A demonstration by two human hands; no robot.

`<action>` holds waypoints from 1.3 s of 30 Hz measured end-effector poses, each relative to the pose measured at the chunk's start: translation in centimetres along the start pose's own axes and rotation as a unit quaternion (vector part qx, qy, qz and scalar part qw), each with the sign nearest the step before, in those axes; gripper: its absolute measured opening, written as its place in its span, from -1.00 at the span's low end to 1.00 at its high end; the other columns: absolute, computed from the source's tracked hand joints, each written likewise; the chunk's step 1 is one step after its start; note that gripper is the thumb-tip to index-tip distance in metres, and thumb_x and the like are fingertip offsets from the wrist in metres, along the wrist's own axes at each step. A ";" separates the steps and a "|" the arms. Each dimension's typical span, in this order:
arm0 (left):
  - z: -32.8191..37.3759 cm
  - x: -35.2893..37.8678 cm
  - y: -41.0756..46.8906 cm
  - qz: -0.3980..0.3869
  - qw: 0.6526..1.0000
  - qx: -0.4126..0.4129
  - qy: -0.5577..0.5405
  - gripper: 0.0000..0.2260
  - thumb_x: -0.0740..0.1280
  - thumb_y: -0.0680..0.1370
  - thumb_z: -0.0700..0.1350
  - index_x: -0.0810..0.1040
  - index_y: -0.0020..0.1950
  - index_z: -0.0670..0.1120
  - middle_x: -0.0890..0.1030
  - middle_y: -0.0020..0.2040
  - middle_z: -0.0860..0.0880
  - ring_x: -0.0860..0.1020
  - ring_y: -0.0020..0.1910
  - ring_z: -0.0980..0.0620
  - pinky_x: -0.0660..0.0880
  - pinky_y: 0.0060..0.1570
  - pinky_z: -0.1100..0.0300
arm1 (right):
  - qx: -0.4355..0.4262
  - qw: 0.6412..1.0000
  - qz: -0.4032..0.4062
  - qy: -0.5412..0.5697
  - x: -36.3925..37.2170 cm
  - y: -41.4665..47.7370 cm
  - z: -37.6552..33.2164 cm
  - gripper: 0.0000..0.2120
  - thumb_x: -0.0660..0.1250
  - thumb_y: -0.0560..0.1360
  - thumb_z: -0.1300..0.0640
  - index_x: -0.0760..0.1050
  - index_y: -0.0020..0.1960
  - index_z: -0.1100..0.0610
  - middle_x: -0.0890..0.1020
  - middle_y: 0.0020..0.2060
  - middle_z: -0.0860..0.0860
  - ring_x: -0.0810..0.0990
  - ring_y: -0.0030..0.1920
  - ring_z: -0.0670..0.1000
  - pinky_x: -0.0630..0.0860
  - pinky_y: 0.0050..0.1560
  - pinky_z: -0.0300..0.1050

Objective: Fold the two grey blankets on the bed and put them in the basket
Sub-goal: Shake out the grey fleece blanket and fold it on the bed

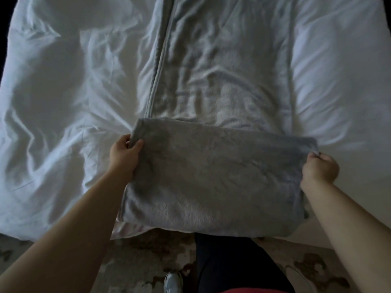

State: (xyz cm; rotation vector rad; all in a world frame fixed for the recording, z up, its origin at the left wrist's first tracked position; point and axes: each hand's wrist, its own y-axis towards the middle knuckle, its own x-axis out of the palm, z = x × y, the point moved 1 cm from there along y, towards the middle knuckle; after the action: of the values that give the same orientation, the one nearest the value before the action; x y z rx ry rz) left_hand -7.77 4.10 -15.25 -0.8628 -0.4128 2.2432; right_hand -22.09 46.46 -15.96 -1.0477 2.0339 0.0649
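Observation:
A grey blanket point(220, 178) lies in a long strip down the middle of the bed, and its near end is turned back over itself into a thick rectangle at the bed's near edge. My left hand point(124, 154) pinches the far left corner of that folded part. My right hand point(320, 168) grips the far right corner in a fist. The rest of the strip point(222, 66) stretches away from me, wrinkled, with a hemmed edge on its left. No second blanket or basket is in view.
A crumpled white duvet point(63, 102) covers the bed on both sides of the strip. Below the bed's near edge lies a patterned rug point(148, 261), with my dark trouser leg point(228, 265) and a light shoe point(173, 282) on it.

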 end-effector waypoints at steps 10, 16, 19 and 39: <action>3.2 4.8 -3.0 0.001 0.892 0.324 0.315 -0.63 0.32 0.50 -0.07 0.51 0.30 -0.08 0.46 0.34 -0.18 0.41 0.31 -0.25 0.27 0.37 -0.18 | -0.405 0.881 -0.062 -0.238 3.6 -8.8 -4.5 -0.57 0.27 0.55 0.10 0.44 0.36 0.26 0.44 0.32 0.33 0.38 0.35 0.31 0.25 0.38 0.12; -0.8 9.4 -1.9 -0.113 0.847 0.239 0.461 -0.44 0.05 0.60 0.23 0.06 0.57 0.13 0.03 0.60 -0.02 -0.06 0.58 -0.04 -0.21 0.50 -0.14 | -0.504 0.726 -0.282 -0.373 9.2 -13.5 -0.9 -0.47 0.10 0.64 -0.05 0.11 0.57 0.01 0.09 0.58 0.07 -0.01 0.58 0.13 -0.16 0.52 0.12; -2.8 8.7 -0.5 -0.112 0.840 0.254 0.466 -0.40 -0.02 0.57 0.29 0.01 0.58 0.14 0.02 0.61 -0.01 -0.06 0.58 -0.01 -0.23 0.51 -0.06 | -0.502 0.726 -0.264 -0.390 8.3 -10.0 1.1 -0.46 0.00 0.62 -0.09 0.15 0.56 0.06 0.16 0.56 0.07 0.08 0.57 0.12 -0.07 0.52 0.06; -9.8 -2.0 -9.5 -0.100 0.857 0.028 0.504 -0.40 -0.07 0.60 0.30 -0.19 0.57 0.18 -0.21 0.60 0.01 -0.20 0.57 -0.09 -0.21 0.50 -0.18 | -0.389 0.724 -0.317 -0.473 -1.6 -13.4 8.0 -0.44 -0.07 0.66 -0.13 -0.13 0.59 -0.02 -0.12 0.59 -0.01 -0.16 0.58 0.08 -0.15 0.54 0.06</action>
State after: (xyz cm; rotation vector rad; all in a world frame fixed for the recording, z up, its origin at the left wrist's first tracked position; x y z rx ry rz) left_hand 4.67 9.94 -16.70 -1.7022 0.0691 1.3295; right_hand -7.06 41.84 -16.04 -1.6890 0.5915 0.9551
